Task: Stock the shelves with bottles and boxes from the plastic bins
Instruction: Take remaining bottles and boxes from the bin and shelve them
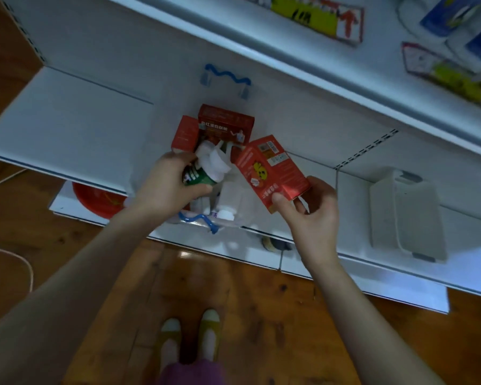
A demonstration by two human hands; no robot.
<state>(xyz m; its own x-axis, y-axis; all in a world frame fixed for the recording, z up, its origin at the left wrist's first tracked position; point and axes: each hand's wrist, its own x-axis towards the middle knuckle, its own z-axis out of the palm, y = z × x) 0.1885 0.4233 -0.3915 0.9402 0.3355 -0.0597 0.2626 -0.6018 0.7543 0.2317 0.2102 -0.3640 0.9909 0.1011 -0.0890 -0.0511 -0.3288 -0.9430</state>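
Over the clear plastic bin (228, 222), the left hand (165, 187) grasps a green-labelled bottle (199, 176); the right hand (313, 215) pinches a red box (272, 168).

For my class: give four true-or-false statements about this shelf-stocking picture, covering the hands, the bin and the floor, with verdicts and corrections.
1. The left hand grips a green bottle. True.
2. The right hand is empty. False: it holds a red box.
3. The bin has red handles. False: its handles are blue.
4. The floor is wooden. True.
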